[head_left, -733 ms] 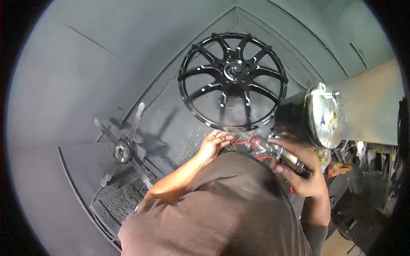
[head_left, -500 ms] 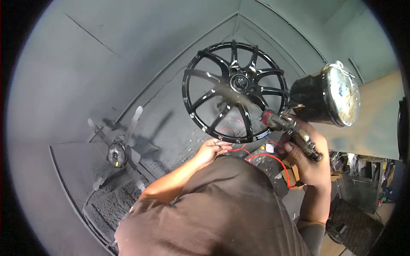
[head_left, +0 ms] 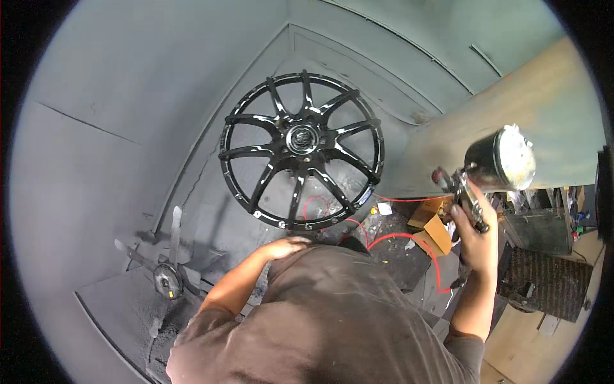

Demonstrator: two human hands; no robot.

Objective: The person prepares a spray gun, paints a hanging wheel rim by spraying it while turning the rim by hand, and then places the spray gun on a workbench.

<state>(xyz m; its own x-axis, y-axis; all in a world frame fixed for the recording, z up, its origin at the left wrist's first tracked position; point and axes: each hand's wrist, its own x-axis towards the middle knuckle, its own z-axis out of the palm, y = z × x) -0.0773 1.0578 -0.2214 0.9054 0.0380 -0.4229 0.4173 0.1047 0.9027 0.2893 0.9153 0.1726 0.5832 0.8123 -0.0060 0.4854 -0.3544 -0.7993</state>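
Note:
A glossy black multi-spoke wheel rim (head_left: 330, 136) faces me in the middle of the view; what holds it up is hidden behind it. My right hand (head_left: 476, 224) is closed round the handle of a paint spray gun (head_left: 462, 189), off to the right of the rim and apart from it. A dark paint cup (head_left: 484, 160) with a pale, paint-smeared lid is joined to the gun. Below the rim's lower edge, my left hand (head_left: 288, 248) lies against the front of my shirt, fingers stretched out and holding nothing.
A red hose (head_left: 409, 235) runs over the floor below the rim, past an opened cardboard box (head_left: 435, 233). On the left stands a grey, paint-coated stand with several arms (head_left: 168, 280). Grey walls (head_left: 160, 83) enclose the far side; cluttered shelves (head_left: 543, 211) are at right.
The spray gun has moved right, away from the rim, and the mist at its nozzle is gone. My left hand has drawn back to my shirt. The view has shifted, so the rim appears further left.

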